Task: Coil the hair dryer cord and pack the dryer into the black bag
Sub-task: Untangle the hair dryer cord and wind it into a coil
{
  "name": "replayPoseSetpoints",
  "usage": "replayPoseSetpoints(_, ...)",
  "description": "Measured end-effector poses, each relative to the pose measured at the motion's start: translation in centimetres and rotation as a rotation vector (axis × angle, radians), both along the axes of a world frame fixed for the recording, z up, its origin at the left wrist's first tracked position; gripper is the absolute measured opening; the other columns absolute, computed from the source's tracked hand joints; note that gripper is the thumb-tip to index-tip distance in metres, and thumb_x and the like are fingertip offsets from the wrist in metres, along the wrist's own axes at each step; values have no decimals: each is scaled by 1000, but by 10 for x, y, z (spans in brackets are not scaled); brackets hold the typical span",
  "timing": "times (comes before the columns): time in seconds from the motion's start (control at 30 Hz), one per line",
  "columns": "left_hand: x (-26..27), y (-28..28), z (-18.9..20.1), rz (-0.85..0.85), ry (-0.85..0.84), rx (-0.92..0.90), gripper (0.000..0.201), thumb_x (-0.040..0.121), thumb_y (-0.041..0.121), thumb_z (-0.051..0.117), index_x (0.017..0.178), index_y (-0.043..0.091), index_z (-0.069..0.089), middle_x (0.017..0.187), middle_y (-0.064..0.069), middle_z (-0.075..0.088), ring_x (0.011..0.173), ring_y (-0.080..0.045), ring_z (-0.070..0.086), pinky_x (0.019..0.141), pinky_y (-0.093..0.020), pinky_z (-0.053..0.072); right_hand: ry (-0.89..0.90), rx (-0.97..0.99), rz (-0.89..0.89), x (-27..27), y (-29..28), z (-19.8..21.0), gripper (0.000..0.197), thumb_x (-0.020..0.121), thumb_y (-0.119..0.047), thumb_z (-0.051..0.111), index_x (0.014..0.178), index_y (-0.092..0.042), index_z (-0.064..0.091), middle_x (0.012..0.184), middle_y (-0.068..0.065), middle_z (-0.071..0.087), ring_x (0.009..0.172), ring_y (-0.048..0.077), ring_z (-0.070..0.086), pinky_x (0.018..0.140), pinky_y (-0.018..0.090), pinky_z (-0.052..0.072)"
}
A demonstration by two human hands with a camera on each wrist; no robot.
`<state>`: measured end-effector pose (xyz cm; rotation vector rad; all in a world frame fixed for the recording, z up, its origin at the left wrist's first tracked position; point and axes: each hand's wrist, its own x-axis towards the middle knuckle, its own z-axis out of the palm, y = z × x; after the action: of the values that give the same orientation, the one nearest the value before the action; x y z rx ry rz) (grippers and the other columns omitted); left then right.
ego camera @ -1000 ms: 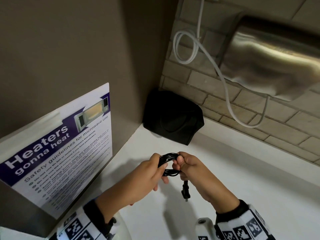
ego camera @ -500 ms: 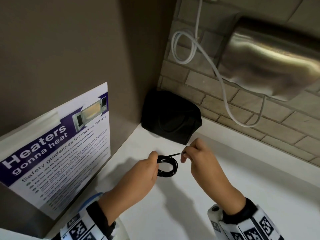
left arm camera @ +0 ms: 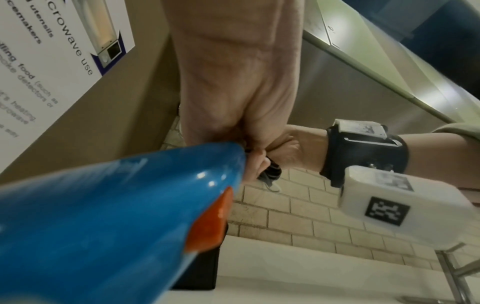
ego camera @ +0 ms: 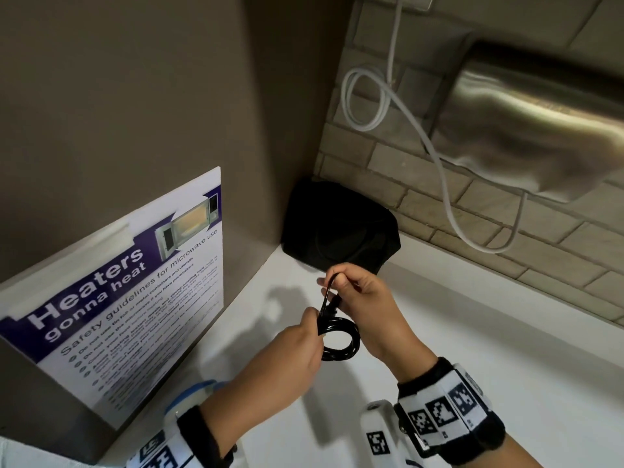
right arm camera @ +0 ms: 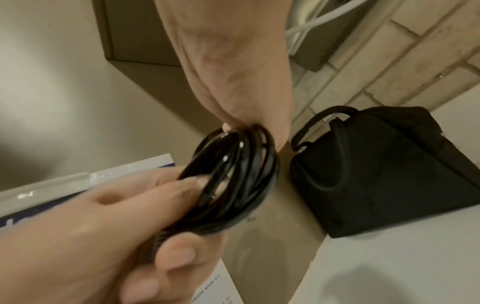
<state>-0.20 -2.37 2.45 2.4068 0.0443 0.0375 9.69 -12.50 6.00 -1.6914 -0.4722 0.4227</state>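
Fingers (right arm camera: 182,185) of the left hand (ego camera: 297,346) were curled round the black cord coil (ego camera: 339,337), thumb on one side and fingertips on the other, pinching the stacked loops together at the coil's 9 o'clock edge. Above it, the right hand (ego camera: 368,298) had its fingers bent and closed on a strand of the same cord that rose from the coil toward 12 o'clock; from the right wrist view those fingertips met the top of the bundle (right arm camera: 233,176). Both hands held the coil in the air over the white surface (ego camera: 472,366), casting a shadow on it. At 12 o'clock from the hands, the black bag (ego camera: 337,228) sat on the surface, pushed into the corner where the brown wall met the tiled one, well apart from the coil; in the right wrist view it (right arm camera: 384,172) showed a thin loop handle on its near side. A blue hair dryer (left arm camera: 103,216) with an orange part filled the lower left of the left wrist view, close under the left wrist; how it was supported could not be told. At 9 o'clock a microwave safety poster (ego camera: 128,298) was taped to the brown wall. At 2 o'clock a steel wall unit (ego camera: 540,136) hung on the tiles with a white cable (ego camera: 439,163) looping beside it.
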Motion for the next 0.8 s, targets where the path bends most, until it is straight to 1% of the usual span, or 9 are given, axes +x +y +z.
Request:
replayPoseSetpoints(0.07, 1, 4, -2, 11, 24, 39, 7, 95, 9, 35, 95, 14, 31, 81, -15, 64, 71, -31, 61, 62, -42, 45, 176, 78, -19, 1, -1, -1, 32, 100, -5, 41, 80, -12, 65, 76, 6, 61, 92, 26, 65, 79, 27, 56)
replayPoseSetpoints(0.17, 3, 7, -2, 42, 30, -25, 5, 97, 16, 35, 96, 16, 30, 79, -17, 64, 70, -33, 59, 65, -51, 47, 300, 113, -54, 6, -2, -5, 28, 101, -7, 38, 83, -6, 60, 61, -2, 58, 82, 24, 61, 73, 26, 55)
replayPoseSetpoints(0.27, 4, 8, -1, 46, 35, -32, 10, 97, 16, 35, 107, 13, 34, 79, -17, 65, 72, -33, 61, 66, -51, 48, 266, -13, -59, 8, -4, -8, 27, 102, -13, 38, 84, -8, 57, 70, 1, 56, 67, 14, 63, 63, 22, 53)
replayPoseSetpoints(0.37, 4, 8, 1, 42, 13, -66, 15, 98, 15, 35, 111, 8, 38, 84, -18, 66, 70, -31, 62, 60, -36, 51, 257, -175, -16, 10, -7, -10, 27, 103, -24, 37, 84, -13, 54, 80, 5, 59, 68, 18, 61, 66, 28, 50)
replayPoseSetpoints(0.43, 5, 10, 3, 69, 56, -113, 12, 97, 11, 37, 108, 7, 39, 86, -17, 67, 55, -18, 53, 42, -16, 39, 320, -243, 32, 10, -9, -10, 26, 102, -31, 39, 85, -15, 51, 83, 6, 59, 65, 18, 61, 65, 30, 53)
replayPoseSetpoints(0.5, 7, 12, 3, 92, 90, -148, 11, 95, 8, 37, 105, 8, 38, 86, -15, 67, 48, -9, 44, 39, -17, 35, 367, -256, 64, 9, -11, -9, 26, 102, -31, 39, 85, -15, 51, 81, 4, 56, 61, 14, 61, 67, 32, 56)
replayPoseSetpoints(0.6, 8, 12, 3, 75, 104, -140, 14, 93, 4, 37, 106, 9, 37, 87, -14, 67, 45, -7, 44, 38, -17, 34, 320, -228, 17, 8, -13, -8, 28, 102, -27, 40, 82, -13, 53, 75, 7, 56, 61, 17, 60, 64, 31, 56)
replayPoseSetpoints(0.7, 7, 9, 4, 41, 106, -99, 24, 93, 0, 36, 113, 11, 35, 83, -7, 61, 47, -6, 42, 40, -15, 35, 333, -168, -34, 8, -13, -10, 28, 101, -25, 43, 82, -10, 58, 82, 14, 63, 71, 29, 65, 76, 42, 56)
replayPoseSetpoints(0.8, 8, 10, 2, 66, 87, -130, 22, 93, 3, 36, 115, 9, 35, 81, -7, 60, 52, -7, 43, 46, -17, 34, 354, -189, -14, 5, -12, -10, 28, 99, -29, 46, 87, -12, 65, 88, 18, 65, 81, 33, 66, 91, 50, 51)
